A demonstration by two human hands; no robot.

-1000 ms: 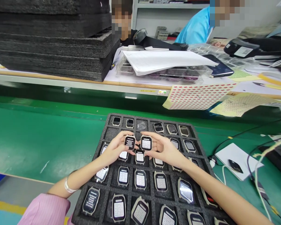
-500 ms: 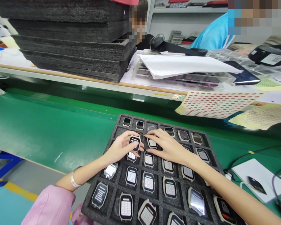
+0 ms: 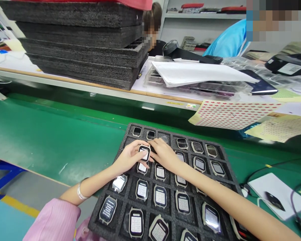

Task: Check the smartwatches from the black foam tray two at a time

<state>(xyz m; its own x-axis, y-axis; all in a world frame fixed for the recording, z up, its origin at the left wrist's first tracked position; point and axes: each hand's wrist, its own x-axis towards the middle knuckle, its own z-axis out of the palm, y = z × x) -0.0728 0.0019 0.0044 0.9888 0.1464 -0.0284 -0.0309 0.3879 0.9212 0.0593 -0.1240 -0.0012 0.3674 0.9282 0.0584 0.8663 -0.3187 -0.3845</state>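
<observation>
A black foam tray (image 3: pixel 123 207) holds rows of square watch bodies, many with lit white screens. Above its left rear part, my left hand (image 3: pixel 130 156) grips one watch body (image 3: pixel 144 153), thumb on the lit screen. My right hand (image 3: pixel 164 154) has its fingertips at the right edge of that same watch; whether they press on it is partly hidden. Below the hands, another lit watch (image 3: pixel 160 171) lies in its compartment. A watch with lines of white text (image 3: pixel 107 209) sits at the tray's left front.
Black foam trays (image 3: pixel 77 57) are stacked on the shelf beyond the green table (image 3: pixel 52 137). Papers (image 3: pixel 200 72) lie on plastic trays. A white board (image 3: pixel 278 194) and cables are at the right. Two people are behind the shelf.
My right hand has moved left, from over a neighbouring watch to the watch in my left hand. That watch's screen now shows a white layout instead of text on black.
</observation>
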